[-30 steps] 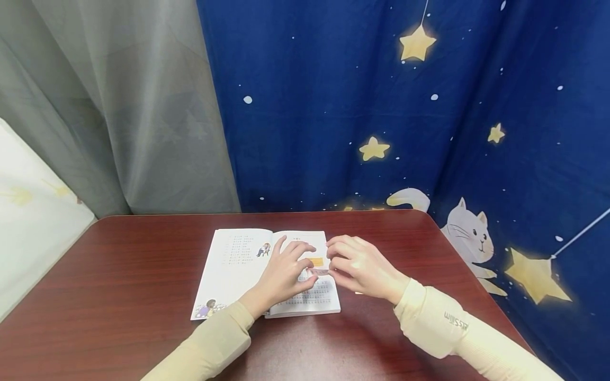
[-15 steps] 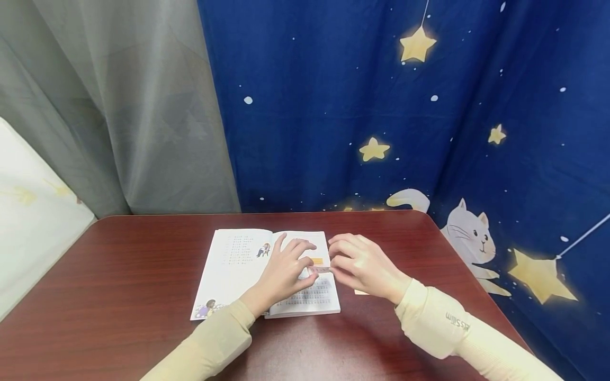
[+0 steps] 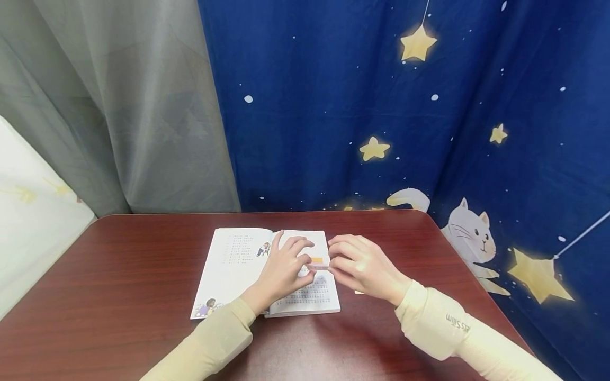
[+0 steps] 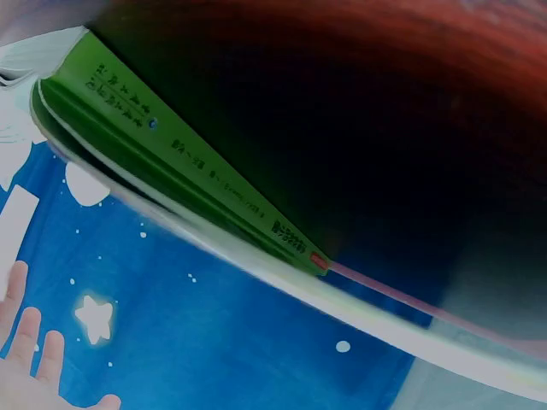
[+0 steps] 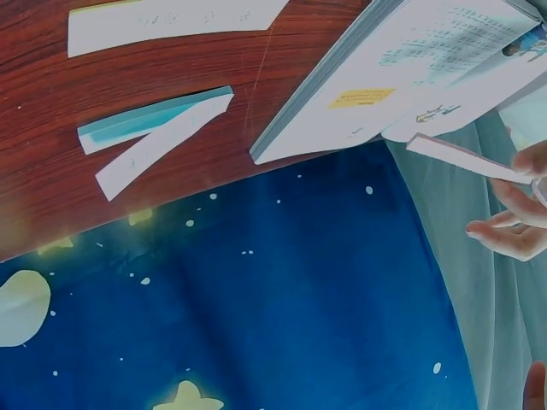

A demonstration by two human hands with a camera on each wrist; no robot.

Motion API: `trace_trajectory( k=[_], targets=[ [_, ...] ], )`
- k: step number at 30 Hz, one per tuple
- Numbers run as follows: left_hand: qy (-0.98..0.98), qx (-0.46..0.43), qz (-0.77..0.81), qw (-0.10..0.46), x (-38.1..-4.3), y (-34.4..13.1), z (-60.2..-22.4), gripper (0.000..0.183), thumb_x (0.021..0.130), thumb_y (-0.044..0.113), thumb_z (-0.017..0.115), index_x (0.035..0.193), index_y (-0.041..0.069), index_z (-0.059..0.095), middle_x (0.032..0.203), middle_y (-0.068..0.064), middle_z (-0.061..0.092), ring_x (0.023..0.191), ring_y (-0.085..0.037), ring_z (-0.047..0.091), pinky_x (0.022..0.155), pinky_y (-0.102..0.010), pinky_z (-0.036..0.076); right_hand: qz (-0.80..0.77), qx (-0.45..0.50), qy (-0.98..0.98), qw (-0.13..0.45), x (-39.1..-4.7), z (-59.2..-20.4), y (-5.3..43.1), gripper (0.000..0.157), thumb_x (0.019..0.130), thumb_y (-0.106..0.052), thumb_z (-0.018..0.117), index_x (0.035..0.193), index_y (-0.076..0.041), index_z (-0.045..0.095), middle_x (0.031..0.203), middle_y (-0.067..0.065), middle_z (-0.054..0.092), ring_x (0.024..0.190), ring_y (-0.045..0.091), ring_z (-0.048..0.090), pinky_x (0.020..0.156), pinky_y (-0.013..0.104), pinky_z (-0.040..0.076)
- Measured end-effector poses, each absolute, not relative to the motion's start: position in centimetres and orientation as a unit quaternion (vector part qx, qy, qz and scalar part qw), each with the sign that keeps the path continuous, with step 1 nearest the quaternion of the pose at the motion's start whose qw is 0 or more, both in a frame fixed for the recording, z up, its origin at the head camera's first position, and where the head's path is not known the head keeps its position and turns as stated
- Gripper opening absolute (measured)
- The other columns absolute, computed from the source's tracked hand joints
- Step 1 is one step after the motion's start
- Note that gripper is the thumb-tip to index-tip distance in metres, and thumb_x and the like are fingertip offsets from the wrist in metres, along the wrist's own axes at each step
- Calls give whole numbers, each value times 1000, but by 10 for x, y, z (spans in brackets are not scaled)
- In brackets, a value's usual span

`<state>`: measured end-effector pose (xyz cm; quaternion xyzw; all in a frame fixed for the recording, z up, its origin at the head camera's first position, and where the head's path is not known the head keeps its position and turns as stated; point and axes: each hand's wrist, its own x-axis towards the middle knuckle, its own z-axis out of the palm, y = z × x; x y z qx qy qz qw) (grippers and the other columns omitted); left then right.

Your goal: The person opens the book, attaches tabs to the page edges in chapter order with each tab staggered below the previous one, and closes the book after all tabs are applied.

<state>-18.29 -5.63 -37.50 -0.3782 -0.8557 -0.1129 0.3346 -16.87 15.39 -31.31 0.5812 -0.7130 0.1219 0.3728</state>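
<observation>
An open book (image 3: 224, 286) lies on the table; its right page has an orange box and printed text. Over that page my left hand (image 3: 278, 272) pinches the left end of a narrow pale pinkish paper strip (image 3: 317, 266) between thumb and index finger, the other fingers spread. At the strip's right end the bent fingers of my right hand (image 3: 359, 264) grip it; their tips are partly hidden. In the right wrist view the strip (image 5: 466, 161) reaches out from fingertips at the right edge. The left wrist view shows the book's green spine (image 4: 184, 154).
In the right wrist view a folded white and blue paper strip (image 5: 162, 132) and a flat white strip (image 5: 179, 24) lie beside the book. A pale paper corner (image 3: 359, 292) shows under my right hand. Beyond the table (image 3: 143, 254) hang grey and starry blue curtains (image 3: 324, 116).
The paper strip has tilted between my hands and now shows a thinner, paler side. Both hands have shifted only slightly. The book has stayed in place.
</observation>
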Motion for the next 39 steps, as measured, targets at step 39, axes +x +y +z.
trace_trajectory(
  k=[39],
  targets=[
    [-933, -265, -120, 213, -240, 20, -372, 20, 79, 34, 61, 93, 20, 65, 111, 0, 51, 104, -20, 42, 92, -52, 24, 178, 439, -780, 409, -195, -316, 253, 8, 76, -19, 62, 74, -10, 63, 90, 6, 56, 89, 24, 51, 81, 30, 37]
  ],
)
